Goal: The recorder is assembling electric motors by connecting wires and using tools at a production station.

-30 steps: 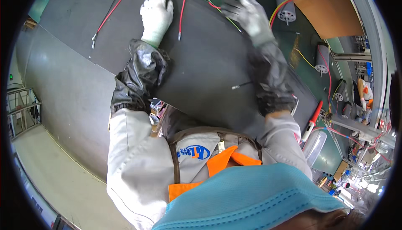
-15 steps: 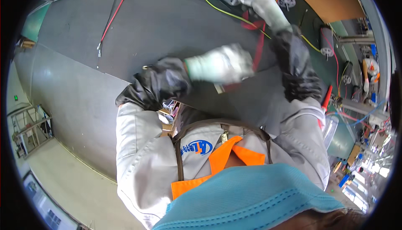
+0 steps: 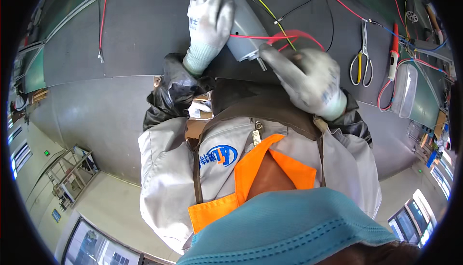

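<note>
A grey cylindrical electric motor (image 3: pixel 247 26) lies tilted in front of me on the dark work surface, its shaft end toward me. My left hand (image 3: pixel 208 21), in a whitish-grey coated glove, is closed around the motor's left side. Beside the shaft end is my right hand (image 3: pixel 311 79), gloved the same way and smeared by motion. One of its fingers reaches to the motor's rim; the others are too blurred to read. Red wires (image 3: pixel 270 37) cross the motor and loop to the right, partly blurred. A yellow-green wire (image 3: pixel 263 2) runs down past the motor.
Right of my hands lie scissors (image 3: pixel 362 62) with a yellow-marked handle, a red-handled soldering iron-like tool (image 3: pixel 395 48) and a clear plastic box (image 3: pixel 405 91). A red lead (image 3: pixel 104 19) lies at the far left. More motors (image 3: pixel 411 16) stand at the far right.
The motor has come from the far edge to in front of me. My left hand now grips it; my right hand has moved from its far end to beside the shaft end. The view has shifted.
</note>
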Motion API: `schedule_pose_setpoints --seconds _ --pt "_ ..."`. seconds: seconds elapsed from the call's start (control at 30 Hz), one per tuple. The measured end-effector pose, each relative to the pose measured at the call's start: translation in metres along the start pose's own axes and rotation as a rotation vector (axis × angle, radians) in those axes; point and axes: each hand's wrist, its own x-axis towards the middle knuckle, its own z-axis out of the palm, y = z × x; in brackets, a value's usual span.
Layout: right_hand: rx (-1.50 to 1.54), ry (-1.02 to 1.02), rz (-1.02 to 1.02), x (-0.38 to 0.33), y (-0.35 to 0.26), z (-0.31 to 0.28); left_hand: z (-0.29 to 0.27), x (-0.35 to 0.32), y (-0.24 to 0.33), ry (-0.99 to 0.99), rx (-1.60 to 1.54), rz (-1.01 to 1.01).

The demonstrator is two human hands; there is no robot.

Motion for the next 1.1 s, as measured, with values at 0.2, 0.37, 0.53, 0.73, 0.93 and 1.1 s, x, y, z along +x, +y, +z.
schedule_pose_setpoints --seconds 0.2,0.37,0.53,0.73,0.93,1.1 --pt "0.139 0.081 0.228 0.056 0.064 0.052 0.005 -0.025 -0.017 -0.016 0.141 0.209" --pt "0.735 -0.505 0.664 0.057 0.055 -0.003 -0.026 -0.051 -0.019 -0.154 -0.215 -0.694" --pt "1.014 -0.624 0.136 0.027 0.004 -0.033 -0.076 -0.029 -0.012 -0.557 -0.983 -1.294" --pt "0.777 -0.64 -0.697 0.076 -0.14 0.131 -0.06 0.041 0.021 -0.919 -0.291 -1.142" --pt "0.586 -0.464 -0.93 0.063 -0.132 0.14 -0.04 0.024 -0.009 -0.724 -0.127 -1.068" --pt "0.529 0.197 0.08 0.016 0.035 0.057 -0.026 -0.009 -0.044 -0.505 -0.18 -0.867"
